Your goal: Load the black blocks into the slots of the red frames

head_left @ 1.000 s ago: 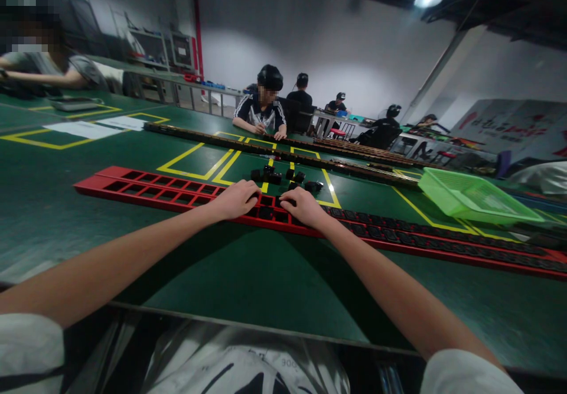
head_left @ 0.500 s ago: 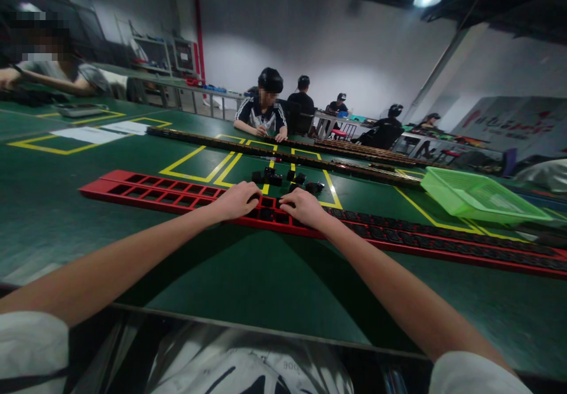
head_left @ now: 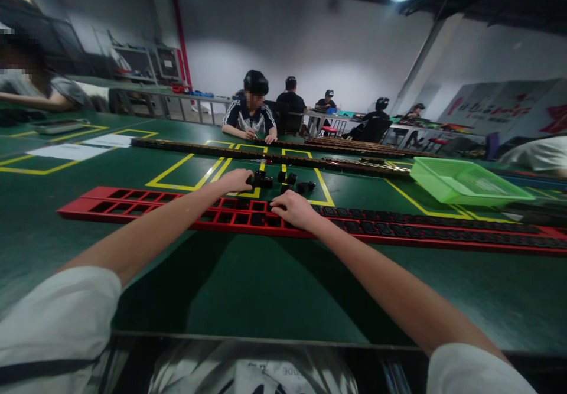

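L hand (head_left: 239,181) is out past the far edge of the red tray (head_left: 248,228), fingertips right up at the loose black pieces (head_left: 264,181) on the green table (head_left: 266,287). Fingers bent, gap to thumb looks narrow; can't tell from here if it's got a pc. or is only touching one. Back of hand faces up, wrist abt. level, forearm slanting fwd & inward across the tray's L part.

R hand (head_left: 295,209) is down on the tray, roughly mid-length, just L of where the black inserts (head_left: 367,227) fill both rows. Fingers curled, thumb & index close together at a slot; can't make out whether there's a pc. btwn them. Palm down, forearm running in diagonally from the R, elbow bent near the white sleeve (head_left: 473,370).

Tray lies flat, long side across the person's front, L end w/ its grid of red slots showing, a dark pc. in a slot btwn the hands. More black pcs. sit nr. the R hand, beyond the tray. Green basket (head_left: 469,200) farther R; long dark strips (head_left: 212,150) behind, w/ a co-worker (head_left: 252,115) seated beyond.
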`<act>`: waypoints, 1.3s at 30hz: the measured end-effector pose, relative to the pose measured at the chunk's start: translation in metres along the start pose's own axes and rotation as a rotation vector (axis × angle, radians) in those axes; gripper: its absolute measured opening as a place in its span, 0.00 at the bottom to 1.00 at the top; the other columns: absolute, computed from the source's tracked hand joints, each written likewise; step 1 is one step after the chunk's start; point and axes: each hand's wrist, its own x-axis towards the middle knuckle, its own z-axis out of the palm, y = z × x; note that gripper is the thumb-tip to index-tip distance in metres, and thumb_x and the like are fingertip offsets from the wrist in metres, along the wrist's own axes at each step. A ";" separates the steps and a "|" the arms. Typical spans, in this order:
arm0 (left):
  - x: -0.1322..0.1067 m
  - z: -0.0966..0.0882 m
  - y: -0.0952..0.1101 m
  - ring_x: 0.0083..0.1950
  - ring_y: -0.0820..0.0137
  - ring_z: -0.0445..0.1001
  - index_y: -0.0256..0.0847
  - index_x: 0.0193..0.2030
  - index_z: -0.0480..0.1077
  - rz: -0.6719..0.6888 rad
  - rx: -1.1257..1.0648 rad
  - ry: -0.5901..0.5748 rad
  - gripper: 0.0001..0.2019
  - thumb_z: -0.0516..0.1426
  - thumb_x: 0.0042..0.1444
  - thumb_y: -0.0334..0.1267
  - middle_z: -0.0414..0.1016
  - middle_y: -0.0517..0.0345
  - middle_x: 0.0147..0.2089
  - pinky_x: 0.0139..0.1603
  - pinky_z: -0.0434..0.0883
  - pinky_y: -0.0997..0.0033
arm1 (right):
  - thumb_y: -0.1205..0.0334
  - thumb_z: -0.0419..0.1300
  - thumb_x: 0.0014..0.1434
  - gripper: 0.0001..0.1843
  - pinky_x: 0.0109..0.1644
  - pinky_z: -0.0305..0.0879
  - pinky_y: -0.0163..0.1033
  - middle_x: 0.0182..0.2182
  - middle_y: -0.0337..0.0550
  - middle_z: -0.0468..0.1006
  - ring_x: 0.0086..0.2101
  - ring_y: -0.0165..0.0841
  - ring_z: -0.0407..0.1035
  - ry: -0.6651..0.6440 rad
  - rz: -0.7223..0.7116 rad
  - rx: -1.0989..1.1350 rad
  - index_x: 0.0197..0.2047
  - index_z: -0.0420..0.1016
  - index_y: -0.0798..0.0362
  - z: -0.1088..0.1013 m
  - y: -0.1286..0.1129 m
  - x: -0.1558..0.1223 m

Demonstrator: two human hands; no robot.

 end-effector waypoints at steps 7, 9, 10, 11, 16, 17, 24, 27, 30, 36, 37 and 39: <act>-0.052 -0.025 0.004 0.45 0.62 0.72 0.37 0.50 0.66 0.068 -0.080 0.168 0.21 0.61 0.48 0.39 0.72 0.51 0.46 0.47 0.70 0.63 | 0.63 0.62 0.63 0.09 0.50 0.68 0.46 0.42 0.47 0.82 0.45 0.41 0.70 0.017 -0.022 0.003 0.45 0.82 0.53 0.001 0.000 0.000; -0.079 -0.033 0.008 0.48 0.61 0.70 0.37 0.53 0.65 0.158 -0.095 0.223 0.24 0.60 0.48 0.37 0.69 0.50 0.49 0.51 0.70 0.61 | 0.63 0.61 0.64 0.10 0.50 0.67 0.45 0.42 0.47 0.82 0.45 0.41 0.70 0.009 -0.024 -0.001 0.45 0.82 0.54 0.001 0.001 0.000; -0.091 -0.036 0.011 0.49 0.60 0.70 0.37 0.54 0.65 0.182 -0.097 0.245 0.24 0.59 0.48 0.36 0.68 0.49 0.49 0.52 0.69 0.60 | 0.62 0.61 0.64 0.10 0.49 0.67 0.45 0.42 0.47 0.82 0.44 0.41 0.70 0.005 -0.025 -0.003 0.45 0.82 0.54 0.001 0.002 0.000; -0.102 -0.039 0.013 0.49 0.61 0.69 0.37 0.54 0.65 0.192 -0.105 0.264 0.23 0.59 0.50 0.36 0.67 0.50 0.49 0.52 0.70 0.61 | 0.62 0.61 0.64 0.10 0.49 0.67 0.45 0.41 0.47 0.82 0.44 0.41 0.70 0.003 -0.026 -0.005 0.45 0.82 0.54 0.002 0.003 0.000; -0.126 -0.043 0.020 0.49 0.63 0.70 0.38 0.49 0.67 0.253 -0.193 0.231 0.15 0.57 0.54 0.36 0.69 0.52 0.47 0.52 0.70 0.63 | 0.63 0.61 0.63 0.10 0.49 0.67 0.43 0.41 0.46 0.82 0.43 0.39 0.70 0.013 -0.031 -0.003 0.45 0.82 0.54 0.000 0.003 0.000; -0.127 -0.042 0.020 0.49 0.63 0.70 0.38 0.49 0.67 0.268 -0.200 0.211 0.15 0.57 0.54 0.36 0.69 0.52 0.47 0.53 0.69 0.62 | 0.63 0.61 0.63 0.10 0.49 0.67 0.43 0.41 0.46 0.82 0.43 0.39 0.70 0.012 -0.032 -0.002 0.45 0.82 0.54 -0.001 0.002 0.000; -0.133 -0.036 0.023 0.52 0.61 0.69 0.38 0.57 0.64 0.311 -0.213 0.185 0.23 0.56 0.54 0.35 0.67 0.49 0.51 0.55 0.70 0.60 | 0.65 0.60 0.64 0.10 0.50 0.67 0.44 0.42 0.48 0.82 0.43 0.38 0.70 -0.014 -0.009 0.003 0.46 0.81 0.55 -0.006 -0.004 -0.001; -0.136 -0.035 0.023 0.55 0.60 0.68 0.38 0.60 0.64 0.346 -0.186 0.206 0.23 0.55 0.56 0.36 0.66 0.46 0.55 0.59 0.68 0.59 | 0.65 0.60 0.64 0.10 0.50 0.67 0.45 0.43 0.49 0.81 0.44 0.39 0.70 -0.021 -0.005 -0.002 0.47 0.80 0.55 -0.006 -0.005 -0.001; -0.136 -0.035 0.022 0.55 0.60 0.68 0.37 0.60 0.65 0.382 -0.136 0.213 0.21 0.53 0.60 0.37 0.69 0.47 0.54 0.59 0.67 0.58 | 0.64 0.59 0.65 0.11 0.50 0.67 0.46 0.43 0.50 0.81 0.45 0.40 0.70 -0.037 0.008 -0.016 0.48 0.80 0.55 -0.006 -0.006 -0.001; -0.136 -0.040 0.023 0.45 0.62 0.71 0.38 0.54 0.70 0.276 0.004 0.160 0.21 0.56 0.61 0.50 0.70 0.49 0.46 0.46 0.69 0.63 | 0.64 0.58 0.65 0.11 0.50 0.67 0.45 0.44 0.49 0.81 0.44 0.40 0.69 -0.050 0.009 -0.037 0.48 0.79 0.56 -0.008 -0.008 -0.001; -0.136 -0.041 0.024 0.44 0.62 0.71 0.38 0.54 0.70 0.261 0.029 0.140 0.21 0.56 0.62 0.51 0.70 0.50 0.45 0.45 0.69 0.63 | 0.64 0.58 0.65 0.11 0.50 0.67 0.45 0.43 0.49 0.81 0.44 0.40 0.69 -0.050 0.013 -0.035 0.48 0.79 0.56 -0.008 -0.008 -0.001; -0.136 -0.045 0.027 0.44 0.62 0.71 0.40 0.55 0.69 0.253 0.038 0.093 0.18 0.51 0.65 0.49 0.69 0.51 0.45 0.45 0.68 0.64 | 0.64 0.58 0.65 0.11 0.50 0.67 0.44 0.43 0.48 0.81 0.44 0.40 0.70 -0.049 0.018 -0.031 0.47 0.79 0.55 -0.008 -0.008 -0.002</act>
